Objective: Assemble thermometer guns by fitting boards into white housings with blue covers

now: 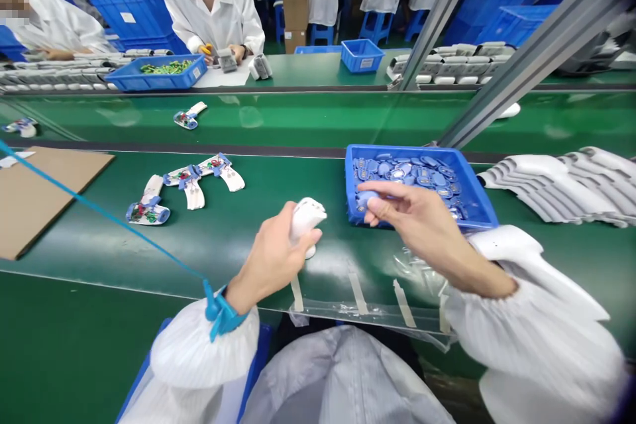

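White shell sits gripped in the left hand above a green conveyor, while the right hand pinches a blue part at the edge of a blue tray.

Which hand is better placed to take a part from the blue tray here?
The right hand, probably: its fingers are at the edge of the blue plastic tray, pinching a small blue part. The left hand is farther off, wrapped around a white plastic shell.
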`<control>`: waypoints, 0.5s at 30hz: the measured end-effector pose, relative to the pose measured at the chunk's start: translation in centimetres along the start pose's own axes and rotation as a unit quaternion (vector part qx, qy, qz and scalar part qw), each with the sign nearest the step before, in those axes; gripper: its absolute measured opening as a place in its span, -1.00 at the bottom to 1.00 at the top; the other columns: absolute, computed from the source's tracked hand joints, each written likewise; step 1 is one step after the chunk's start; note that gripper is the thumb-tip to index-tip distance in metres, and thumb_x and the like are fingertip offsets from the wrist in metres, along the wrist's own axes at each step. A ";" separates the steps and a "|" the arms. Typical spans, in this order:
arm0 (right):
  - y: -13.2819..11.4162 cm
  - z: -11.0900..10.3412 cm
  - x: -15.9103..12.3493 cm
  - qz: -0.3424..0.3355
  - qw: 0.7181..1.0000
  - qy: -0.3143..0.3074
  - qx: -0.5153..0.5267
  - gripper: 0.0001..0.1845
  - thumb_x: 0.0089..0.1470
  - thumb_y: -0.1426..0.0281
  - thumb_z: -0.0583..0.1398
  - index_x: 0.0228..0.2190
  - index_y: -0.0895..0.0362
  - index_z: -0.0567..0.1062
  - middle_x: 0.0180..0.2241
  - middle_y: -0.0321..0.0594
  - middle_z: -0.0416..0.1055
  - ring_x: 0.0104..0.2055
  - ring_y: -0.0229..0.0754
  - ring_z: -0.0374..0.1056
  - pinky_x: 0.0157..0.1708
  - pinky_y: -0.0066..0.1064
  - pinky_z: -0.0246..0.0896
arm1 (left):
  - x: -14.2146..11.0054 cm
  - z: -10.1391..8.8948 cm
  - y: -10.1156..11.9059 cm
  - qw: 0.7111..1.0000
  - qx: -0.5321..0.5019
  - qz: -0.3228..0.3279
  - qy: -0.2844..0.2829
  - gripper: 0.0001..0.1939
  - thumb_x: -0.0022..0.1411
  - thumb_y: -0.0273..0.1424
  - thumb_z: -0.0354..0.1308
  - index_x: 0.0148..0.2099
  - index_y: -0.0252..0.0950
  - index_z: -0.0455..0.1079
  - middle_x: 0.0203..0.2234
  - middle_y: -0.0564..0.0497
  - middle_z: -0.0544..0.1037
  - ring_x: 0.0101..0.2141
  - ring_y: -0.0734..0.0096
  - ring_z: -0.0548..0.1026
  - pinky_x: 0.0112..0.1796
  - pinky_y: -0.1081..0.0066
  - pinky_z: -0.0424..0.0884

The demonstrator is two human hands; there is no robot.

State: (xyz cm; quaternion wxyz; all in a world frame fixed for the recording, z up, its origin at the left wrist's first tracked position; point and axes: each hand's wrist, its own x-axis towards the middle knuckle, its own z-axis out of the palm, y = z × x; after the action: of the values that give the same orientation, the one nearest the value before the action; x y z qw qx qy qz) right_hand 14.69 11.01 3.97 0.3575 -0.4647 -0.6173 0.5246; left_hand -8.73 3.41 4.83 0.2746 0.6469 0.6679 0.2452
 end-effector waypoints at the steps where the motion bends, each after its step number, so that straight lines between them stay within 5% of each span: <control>1: -0.2 1.0 -0.8 0.017 0.999 -0.002 0.048 -0.54 0.12 0.11 0.31 -0.04 0.12 0.60 -0.51 -0.27 0.50 -0.44 -0.18 0.43 -0.30 -0.28 0.41 | 0.1 0.4 0.5 1.000 -0.005 0.007 -0.018 -0.80 0.33 -0.24 0.18 -0.18 -0.24 0.27 -0.37 0.05 0.50 -0.40 0.36 0.40 -0.36 0.38 0.24; 5: 0.2 4.2 -2.7 -0.003 0.992 0.041 0.121 -0.62 0.06 0.10 0.37 -0.14 0.05 0.64 -0.29 -0.22 0.57 -0.30 -0.21 0.44 -0.24 -0.32 0.41 | 0.4 1.7 2.1 0.998 -0.005 0.033 -0.061 -0.83 0.34 -0.31 0.16 -0.09 -0.23 0.27 -0.26 0.00 0.54 -0.32 0.29 0.45 -0.32 0.36 0.27; 9: 0.9 4.7 -3.3 -0.069 0.991 0.088 0.074 -0.74 0.14 0.15 0.34 -0.16 -0.01 0.65 -0.15 -0.21 0.52 -0.16 -0.20 0.42 -0.20 -0.36 0.41 | 0.4 1.7 2.5 0.994 0.065 0.055 -0.072 -0.82 0.37 -0.33 0.14 -0.04 -0.26 0.27 -0.20 -0.04 0.57 -0.30 0.22 0.48 -0.30 0.30 0.26; 15: 0.1 3.7 -3.7 -0.179 0.978 0.021 -0.101 -0.75 0.31 0.28 0.20 -0.01 0.03 0.54 -0.10 -0.19 0.50 -0.14 -0.21 0.42 -0.13 -0.34 0.40 | 0.1 2.4 2.3 0.987 0.063 0.136 -0.066 -0.68 0.52 -0.17 -0.10 0.15 -0.22 0.25 -0.09 -0.01 0.57 -0.20 0.24 0.50 -0.17 0.24 0.24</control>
State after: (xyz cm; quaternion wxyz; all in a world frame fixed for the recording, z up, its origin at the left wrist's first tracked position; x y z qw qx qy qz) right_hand 12.41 6.30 3.32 0.4092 -0.3913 -0.7328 0.3774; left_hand -5.42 3.50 4.63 0.2410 0.7624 0.5683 0.1940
